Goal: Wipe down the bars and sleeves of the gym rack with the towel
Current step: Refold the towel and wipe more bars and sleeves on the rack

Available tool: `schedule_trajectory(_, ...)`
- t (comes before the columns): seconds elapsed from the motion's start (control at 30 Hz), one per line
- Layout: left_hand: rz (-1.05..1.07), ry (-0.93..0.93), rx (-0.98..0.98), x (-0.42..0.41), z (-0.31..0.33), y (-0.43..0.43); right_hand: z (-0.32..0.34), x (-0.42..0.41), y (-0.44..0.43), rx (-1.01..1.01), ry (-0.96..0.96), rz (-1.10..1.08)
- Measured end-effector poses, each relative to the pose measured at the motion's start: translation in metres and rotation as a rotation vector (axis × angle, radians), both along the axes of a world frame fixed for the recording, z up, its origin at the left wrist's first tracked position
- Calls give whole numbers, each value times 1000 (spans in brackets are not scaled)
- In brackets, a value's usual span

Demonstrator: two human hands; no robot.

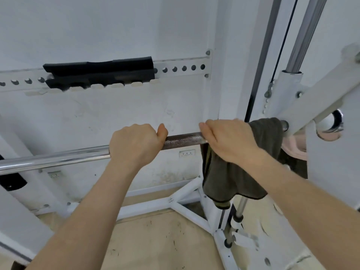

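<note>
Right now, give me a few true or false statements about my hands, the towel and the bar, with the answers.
1. The left hand grips the bar directly, with no cloth under it. True.
2. The towel is bunched up in the left hand. False: it hangs over the bar, under the right hand.
3. The right hand holds the towel on the bar. True.
4. The towel is white. False: it is dark olive-grey.

Dark towel (pixel 229 178) over the bar (pixel 183 140)
</note>
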State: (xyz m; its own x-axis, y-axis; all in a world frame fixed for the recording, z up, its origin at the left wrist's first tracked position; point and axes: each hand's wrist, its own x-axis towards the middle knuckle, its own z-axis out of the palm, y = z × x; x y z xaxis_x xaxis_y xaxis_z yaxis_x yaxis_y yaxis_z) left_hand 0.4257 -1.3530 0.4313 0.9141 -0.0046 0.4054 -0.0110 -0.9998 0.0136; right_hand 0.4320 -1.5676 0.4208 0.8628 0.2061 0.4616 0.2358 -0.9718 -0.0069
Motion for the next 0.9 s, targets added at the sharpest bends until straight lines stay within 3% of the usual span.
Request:
schedule_trajectory(0.07,-3,44,-8,2,2,0,26,27,-13,97,258,-95)
schedule_trajectory(0.13,10,84,-18,3,4,1,29,33,-11,89,334,-152)
schedule_trajectory(0.2,2,92,-17,1,5,-1,2,9,-7,-30,99,-103)
schedule_trajectory(0.27,-65,55,13,-2,2,-13,-27,-24,-12,0,-65,-30)
schedule_trajectory(0.43,-180,-24,62,2,-2,-61,-30,-28,-27,20,-115,49)
schedule_trajectory(0.6,-124,-72,81,7,-4,-66,26,24,-9,128,316,-66)
schedule_trajectory(0.63,-121,-72,75,6,-5,-66,26,25,-7,116,326,-84)
schedule_trajectory(0.7,-106,-73,72,6,-5,-67,2,10,-9,15,79,-77)
schedule_trajectory(0.77,-89,-80,75,6,-6,-67,-30,-22,-12,49,-129,-22)
schedule_trajectory(0.9,-53,-84,62,4,-6,-70,-31,-18,-13,94,-225,-13)
